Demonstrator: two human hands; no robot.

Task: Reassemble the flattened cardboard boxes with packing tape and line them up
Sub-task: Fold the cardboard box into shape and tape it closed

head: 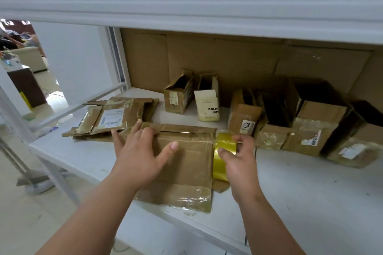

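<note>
A cardboard box lies on the white shelf in front of me, its flaps folded over. My left hand presses flat on its top with fingers spread. At the box's right edge my right hand pinches a roll of yellowish packing tape, from which a strip runs down along the box's side. A pile of flattened boxes with a white label lies to the left behind my left hand.
Several assembled boxes stand in a row at the back right, among them one marked 7108, a small brown one and a cream one. Cardboard sheets line the back wall. An upper shelf hangs overhead.
</note>
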